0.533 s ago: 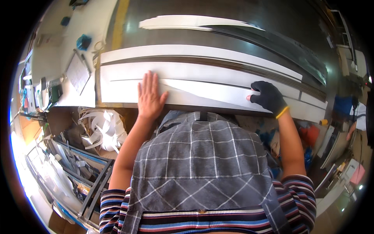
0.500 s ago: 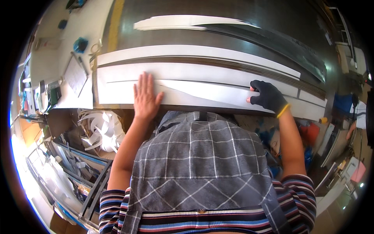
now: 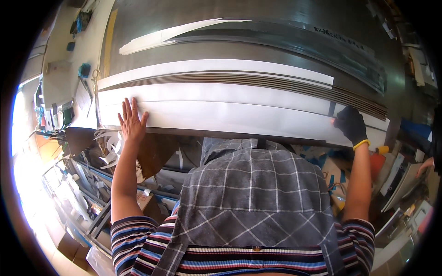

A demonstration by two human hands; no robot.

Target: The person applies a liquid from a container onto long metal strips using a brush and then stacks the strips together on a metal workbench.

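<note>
Your left hand (image 3: 132, 123) is resting spread, gripping nothing, on the front white strip (image 3: 230, 117), which is lying flat along the counter's (image 3: 152, 16) near edge, seemingly settled. Your gloved right hand (image 3: 351, 126) is half-curling by its right end; its grip and any remaining work aren't showing.

The hands (image 3: 132, 126) have spread farther apart, and the front white strip's (image 3: 230, 118) slanting edge has straightened.

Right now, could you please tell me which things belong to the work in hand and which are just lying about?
In use: front white strip, under left hand and gloved right hand; table.
Apparently just lying about: blue bundle; paper; yellow roll.
</note>
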